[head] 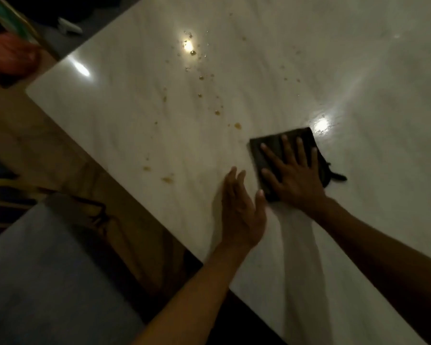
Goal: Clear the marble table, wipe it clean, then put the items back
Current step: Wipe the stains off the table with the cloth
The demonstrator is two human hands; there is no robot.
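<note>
Marble bench [135, 115], low light, head view. My right hand [292, 174] lies flat on a dark folded cloth [264, 155], fingers straight and spread, palm pressing it down onto the bench; no curl round the fabric. Cloth sits toward the near-right part of the slab, one loose end [337, 176] trailing out to the right of the hand. My left hand [241, 215] is just beside the cloth's near-left corner, fingers straight and relaxed, thumb out toward the cloth, grasping nothing; can't tell if the palm touches the marble or hangs just above it. Amber-brown droplets/stains [237, 125] scattered over the bench to the left of and beyond the cloth, approx. in a band from the near edge up to a bright lamp reflection [188, 45]. Second reflection [321, 123] right at the cloth's far corner. Off the bench at left: a chair w/ grey seat [47, 270], and something red/orange [15, 61] at far left, blurred.
</note>
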